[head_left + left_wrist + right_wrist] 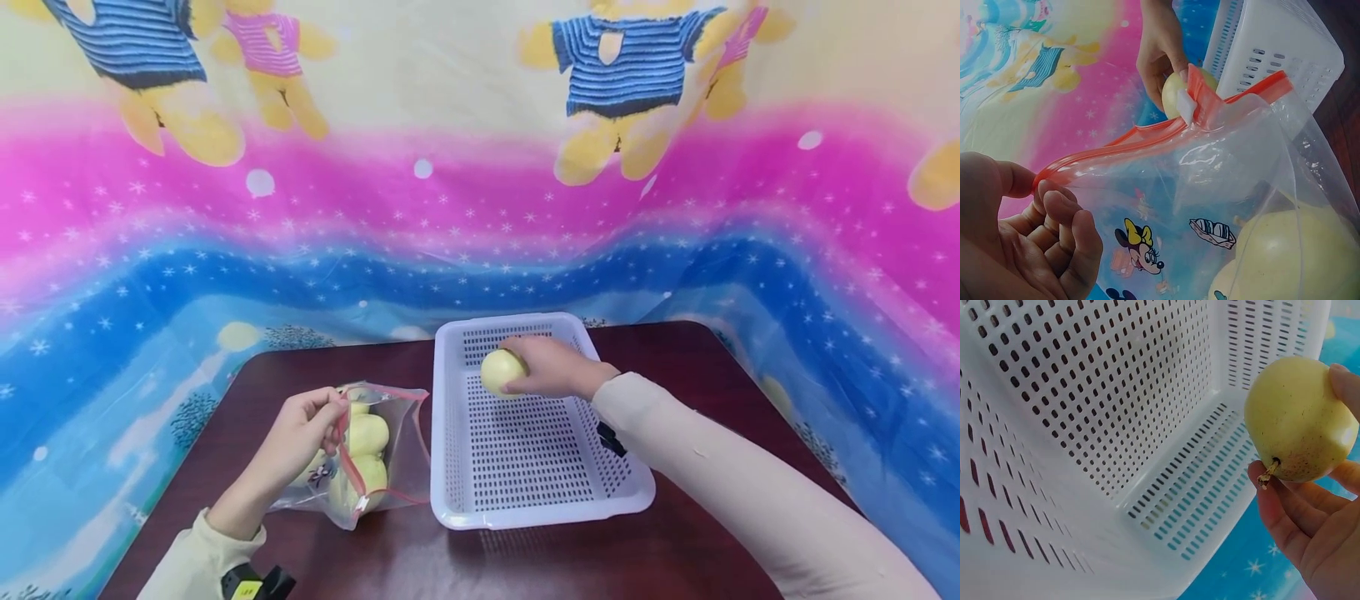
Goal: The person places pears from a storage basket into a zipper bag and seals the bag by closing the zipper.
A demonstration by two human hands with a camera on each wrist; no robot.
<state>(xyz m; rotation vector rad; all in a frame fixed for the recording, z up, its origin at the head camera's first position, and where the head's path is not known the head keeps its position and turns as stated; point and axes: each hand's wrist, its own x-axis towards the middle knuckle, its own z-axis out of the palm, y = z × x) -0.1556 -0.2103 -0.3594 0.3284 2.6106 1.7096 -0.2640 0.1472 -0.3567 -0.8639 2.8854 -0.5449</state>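
My right hand (pixel 551 367) grips a yellow-green pear (pixel 501 372) above the white perforated basket (pixel 442 433). In the right wrist view the pear (pixel 1300 419) shows its short brown stem, with fingers beneath it and the thumb on its side. My left hand (pixel 303 429) pinches the red zip edge of a clear zip bag (pixel 405 442) left of the basket. Several pears (pixel 367 435) lie inside the bag. Cartoon prints and a white slider (pixel 1186 107) show on the bag (pixel 1172 206) in the left wrist view.
A dark reddish-brown table (pixel 390 558) carries the bag and the basket side by side. Behind and beside it hangs a colourful cloth (pixel 420 217) with bears and snowflakes. No pear is visible on the basket floor.
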